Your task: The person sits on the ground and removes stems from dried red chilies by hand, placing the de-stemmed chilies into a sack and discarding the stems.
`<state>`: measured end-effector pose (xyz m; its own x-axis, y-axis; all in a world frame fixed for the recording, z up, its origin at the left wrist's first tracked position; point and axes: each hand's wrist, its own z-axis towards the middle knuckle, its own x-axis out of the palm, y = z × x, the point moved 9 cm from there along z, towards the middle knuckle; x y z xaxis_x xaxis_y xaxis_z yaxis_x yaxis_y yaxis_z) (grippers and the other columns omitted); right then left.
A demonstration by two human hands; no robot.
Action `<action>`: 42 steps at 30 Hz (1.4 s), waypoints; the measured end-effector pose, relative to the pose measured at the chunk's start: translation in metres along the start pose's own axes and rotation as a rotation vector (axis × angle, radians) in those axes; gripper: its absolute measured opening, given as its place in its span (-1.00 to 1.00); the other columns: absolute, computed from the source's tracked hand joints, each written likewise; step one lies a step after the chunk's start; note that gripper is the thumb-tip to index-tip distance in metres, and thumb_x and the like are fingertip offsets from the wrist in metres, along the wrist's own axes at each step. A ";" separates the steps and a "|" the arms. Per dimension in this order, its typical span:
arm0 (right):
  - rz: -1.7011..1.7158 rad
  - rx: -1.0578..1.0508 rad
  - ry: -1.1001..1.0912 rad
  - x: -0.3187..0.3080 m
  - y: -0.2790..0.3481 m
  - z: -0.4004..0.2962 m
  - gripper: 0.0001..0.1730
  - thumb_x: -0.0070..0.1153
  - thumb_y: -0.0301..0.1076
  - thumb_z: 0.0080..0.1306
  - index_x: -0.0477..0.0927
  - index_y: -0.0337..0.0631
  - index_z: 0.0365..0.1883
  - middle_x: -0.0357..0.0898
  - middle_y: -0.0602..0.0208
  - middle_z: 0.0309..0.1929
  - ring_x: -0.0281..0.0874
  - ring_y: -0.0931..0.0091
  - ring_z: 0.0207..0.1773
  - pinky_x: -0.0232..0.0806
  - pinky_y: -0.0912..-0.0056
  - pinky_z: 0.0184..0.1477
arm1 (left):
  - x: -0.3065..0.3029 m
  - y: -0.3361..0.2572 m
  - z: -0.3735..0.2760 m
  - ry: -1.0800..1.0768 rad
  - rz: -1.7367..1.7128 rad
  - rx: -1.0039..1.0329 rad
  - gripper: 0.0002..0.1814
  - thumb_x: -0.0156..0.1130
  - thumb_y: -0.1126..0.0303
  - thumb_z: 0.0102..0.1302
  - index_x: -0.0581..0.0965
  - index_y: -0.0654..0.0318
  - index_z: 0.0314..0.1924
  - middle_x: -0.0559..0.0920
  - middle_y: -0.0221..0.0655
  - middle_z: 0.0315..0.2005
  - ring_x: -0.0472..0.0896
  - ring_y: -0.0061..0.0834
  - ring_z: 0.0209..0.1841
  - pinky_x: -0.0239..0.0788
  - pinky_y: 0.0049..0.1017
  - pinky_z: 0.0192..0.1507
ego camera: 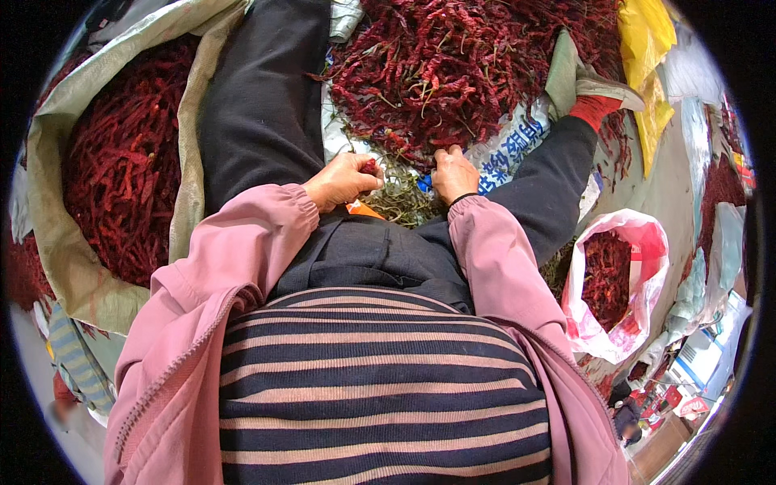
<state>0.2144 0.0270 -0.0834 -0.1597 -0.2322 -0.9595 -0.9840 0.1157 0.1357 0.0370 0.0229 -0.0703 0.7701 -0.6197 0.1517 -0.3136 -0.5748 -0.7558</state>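
Observation:
A large heap of dried red chilies (436,73) lies between my spread legs on printed white plastic sheeting (506,154). My left hand (348,180), in a pink sleeve, is shut on a dried red chili (369,166) pinched between thumb and fingers. At the near edge of the heap is my right hand (453,174), its fingers bent down towards the chilies; whether it holds one is hidden. Thin greenish stems (403,197) form a small pile between and below my hands, close to my lap. An orange piece (365,210) shows beside the stems.
On the left stands a wide woven sack (193,133) of dried chilies. A pink and white plastic bag (655,291) with chilies stands at the right. Yellow plastic (645,79) lies beyond my right foot. Another person (627,418) is small at the lower right rim.

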 end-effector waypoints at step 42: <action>0.730 -0.684 0.301 -0.056 0.134 -0.085 -0.62 -0.08 -0.60 -0.19 0.52 -0.19 -0.32 0.46 0.23 -0.46 0.47 0.29 -0.34 0.33 0.37 -0.27 | -0.031 0.023 0.013 -0.225 -0.601 -0.087 -0.97 0.06 0.45 0.20 0.43 0.22 -0.40 0.45 -0.45 -0.66 0.26 -0.70 -0.73 -0.01 -0.67 -0.73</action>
<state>0.0844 -0.0266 0.0093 -0.6542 -0.5675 -0.5000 -0.4605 -0.2256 0.8585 0.0137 0.0358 -0.1007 0.9201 -0.0550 0.3878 0.1715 -0.8335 -0.5252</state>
